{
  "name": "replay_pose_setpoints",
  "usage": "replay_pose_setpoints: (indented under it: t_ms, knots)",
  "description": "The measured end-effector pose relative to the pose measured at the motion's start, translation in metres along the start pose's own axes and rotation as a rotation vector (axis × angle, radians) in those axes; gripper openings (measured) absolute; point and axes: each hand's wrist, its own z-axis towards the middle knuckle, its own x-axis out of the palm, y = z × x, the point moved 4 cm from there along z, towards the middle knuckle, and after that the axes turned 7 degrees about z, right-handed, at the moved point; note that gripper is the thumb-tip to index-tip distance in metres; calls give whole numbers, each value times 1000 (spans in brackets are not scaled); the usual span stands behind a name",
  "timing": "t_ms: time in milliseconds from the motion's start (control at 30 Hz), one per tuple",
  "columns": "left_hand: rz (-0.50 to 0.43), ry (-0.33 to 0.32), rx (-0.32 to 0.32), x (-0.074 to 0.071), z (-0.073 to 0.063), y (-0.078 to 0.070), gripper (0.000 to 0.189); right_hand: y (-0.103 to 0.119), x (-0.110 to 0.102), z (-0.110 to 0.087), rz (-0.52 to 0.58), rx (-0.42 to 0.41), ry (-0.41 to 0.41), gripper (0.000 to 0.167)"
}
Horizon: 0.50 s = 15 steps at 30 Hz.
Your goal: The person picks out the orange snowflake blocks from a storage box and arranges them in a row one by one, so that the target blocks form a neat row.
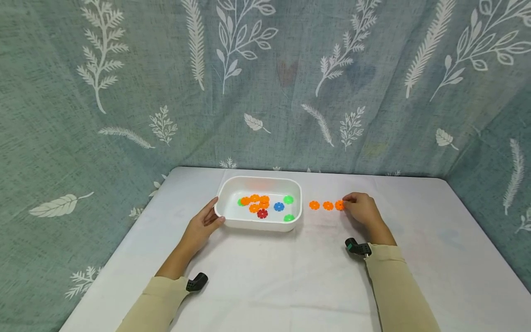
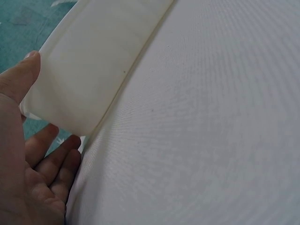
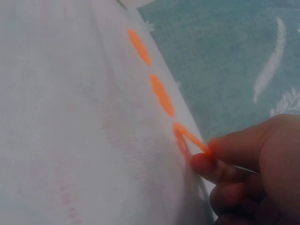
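Observation:
My left hand [image 1: 197, 234] holds the left end of a white plastic tray [image 1: 253, 225], thumb at the near corner and fingers around the side. In the left wrist view the thumb [image 2: 29, 75] lies along the tray's wall [image 2: 89, 65]. Right of the tray, my right hand [image 1: 366, 216] pinches an orange notched disc [image 1: 339, 205] between thumb and finger. The right wrist view has this disc [image 3: 193, 138] tilted, its far edge down at the cloth. Two more orange discs [image 1: 328, 205] lie flat in a row between it and the tray.
Inside the tray are several orange discs [image 1: 254, 208], a red disc [image 1: 262, 213], a blue disc [image 1: 279, 206] and green discs [image 1: 288, 199]. White cloth covers the table [image 1: 265, 276]. A leaf-patterned curtain [image 1: 274, 115] hangs behind its back edge.

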Motion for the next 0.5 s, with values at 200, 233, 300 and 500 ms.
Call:
replay_pose_setpoints:
  t_ms: [200, 233, 300, 500]
  knots:
    - [-8, 1, -26, 0, -1, 4, 76, 0, 0, -1, -23, 6, 18, 28]
    - [-12, 1, -25, 1, -1, 5, 76, 0, 0, -1, -30, 1, 26, 30]
    - [-17, 3, -22, 1, 0, 5, 75, 0, 1, -1, -52, -16, 39, 33]
    - [-17, -1, -17, 1, 1, 1, 76, 2, 2, -1, -123, -51, 53, 38]
